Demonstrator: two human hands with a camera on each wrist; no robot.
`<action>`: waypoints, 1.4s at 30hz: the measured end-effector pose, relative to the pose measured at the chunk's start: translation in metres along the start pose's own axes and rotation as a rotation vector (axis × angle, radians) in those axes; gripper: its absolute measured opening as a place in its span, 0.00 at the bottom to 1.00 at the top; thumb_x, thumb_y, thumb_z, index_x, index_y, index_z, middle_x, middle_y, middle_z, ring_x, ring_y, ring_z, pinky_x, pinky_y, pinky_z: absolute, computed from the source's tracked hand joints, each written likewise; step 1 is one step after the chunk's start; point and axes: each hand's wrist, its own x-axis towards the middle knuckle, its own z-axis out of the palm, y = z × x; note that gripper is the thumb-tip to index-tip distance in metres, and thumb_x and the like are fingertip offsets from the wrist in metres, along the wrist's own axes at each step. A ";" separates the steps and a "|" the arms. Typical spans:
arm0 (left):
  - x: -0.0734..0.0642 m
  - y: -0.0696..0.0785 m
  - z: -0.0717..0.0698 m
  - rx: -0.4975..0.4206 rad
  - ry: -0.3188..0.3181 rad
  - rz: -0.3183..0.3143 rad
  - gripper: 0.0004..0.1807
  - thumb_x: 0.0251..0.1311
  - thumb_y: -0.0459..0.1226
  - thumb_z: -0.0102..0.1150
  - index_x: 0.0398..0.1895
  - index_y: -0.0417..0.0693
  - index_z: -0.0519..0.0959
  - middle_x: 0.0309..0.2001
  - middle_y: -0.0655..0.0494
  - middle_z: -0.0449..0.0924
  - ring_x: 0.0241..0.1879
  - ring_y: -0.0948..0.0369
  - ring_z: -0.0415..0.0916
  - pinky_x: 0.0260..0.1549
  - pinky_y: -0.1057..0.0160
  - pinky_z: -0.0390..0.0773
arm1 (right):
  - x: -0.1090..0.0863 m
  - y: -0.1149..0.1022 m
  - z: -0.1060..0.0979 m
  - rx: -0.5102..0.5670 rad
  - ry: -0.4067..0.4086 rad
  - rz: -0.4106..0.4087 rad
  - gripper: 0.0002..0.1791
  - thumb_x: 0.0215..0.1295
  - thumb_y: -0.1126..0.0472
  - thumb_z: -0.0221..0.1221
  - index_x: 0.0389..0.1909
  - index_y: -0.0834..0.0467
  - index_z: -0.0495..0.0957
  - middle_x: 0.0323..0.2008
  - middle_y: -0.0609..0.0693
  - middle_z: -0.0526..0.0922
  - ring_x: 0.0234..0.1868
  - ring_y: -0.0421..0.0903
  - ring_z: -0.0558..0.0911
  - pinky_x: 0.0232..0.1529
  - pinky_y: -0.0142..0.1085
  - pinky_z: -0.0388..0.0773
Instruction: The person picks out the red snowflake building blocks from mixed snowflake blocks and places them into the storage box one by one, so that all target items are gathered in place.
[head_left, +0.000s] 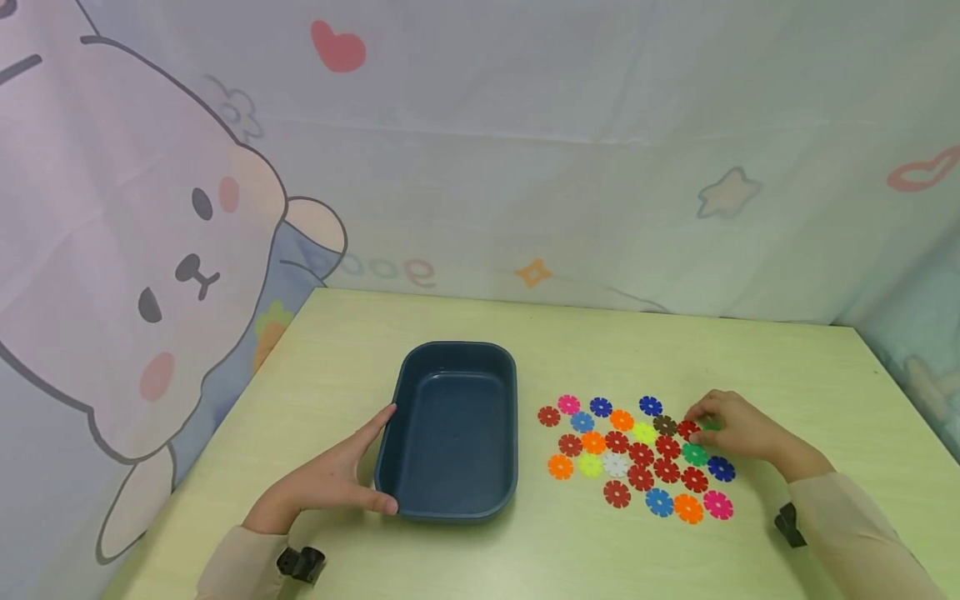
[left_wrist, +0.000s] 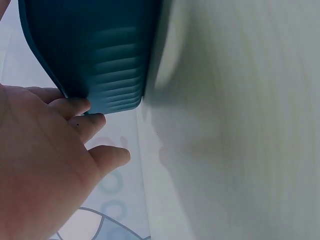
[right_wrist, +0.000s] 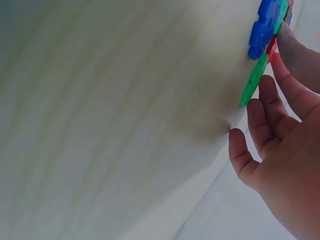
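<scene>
A dark blue rectangular plastic tray (head_left: 454, 512) stands left of the middle of the table. My left hand (head_left: 330, 479) rests against its left side, thumb and forefinger spread apart; the left wrist view shows fingertips touching the tray's outer wall (left_wrist: 117, 75). To the right lie several flat, notched snowflake discs in many colours, among them a white disc (head_left: 616, 464). My right hand (head_left: 738, 425) pinches a red snowflake disc (head_left: 687, 430) between thumb and forefinger at the group's right edge. Beneath its other fingers is a green disc (right_wrist: 254, 80), partly hidden in the head view.
The light wood-grain table (head_left: 420, 321) ends at a printed cloth (head_left: 525, 167) hung behind it. A dark blue disc (head_left: 722, 469) and a pink disc (head_left: 718, 505) lie at the near right of the group. Black wrist straps (head_left: 302, 565) show at both sleeves.
</scene>
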 end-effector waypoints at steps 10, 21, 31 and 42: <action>0.002 0.000 -0.001 -0.005 -0.018 -0.004 0.68 0.44 0.46 0.77 0.78 0.46 0.34 0.77 0.42 0.35 0.74 0.40 0.37 0.64 0.33 0.51 | 0.006 0.001 -0.005 0.069 -0.113 0.061 0.13 0.56 0.62 0.68 0.38 0.64 0.77 0.37 0.51 0.77 0.39 0.49 0.73 0.45 0.47 0.75; 0.004 0.000 -0.002 -0.014 -0.027 -0.001 0.68 0.44 0.46 0.77 0.77 0.45 0.34 0.77 0.40 0.34 0.74 0.40 0.36 0.64 0.33 0.50 | 0.009 0.000 -0.006 0.091 -0.136 0.085 0.12 0.57 0.65 0.67 0.37 0.64 0.75 0.35 0.49 0.75 0.38 0.49 0.72 0.46 0.47 0.75; 0.005 0.000 -0.004 -0.029 -0.037 0.002 0.68 0.44 0.45 0.77 0.77 0.44 0.34 0.77 0.40 0.33 0.74 0.40 0.35 0.64 0.33 0.50 | 0.007 -0.003 -0.002 0.117 -0.098 0.123 0.10 0.58 0.66 0.66 0.37 0.62 0.75 0.33 0.48 0.76 0.36 0.47 0.73 0.44 0.46 0.76; 0.005 0.000 -0.003 -0.044 -0.031 -0.002 0.68 0.44 0.44 0.77 0.78 0.46 0.34 0.77 0.41 0.33 0.74 0.40 0.35 0.64 0.33 0.49 | 0.007 0.003 -0.004 0.157 -0.066 0.112 0.04 0.61 0.69 0.62 0.36 0.62 0.77 0.31 0.47 0.78 0.34 0.45 0.73 0.37 0.32 0.76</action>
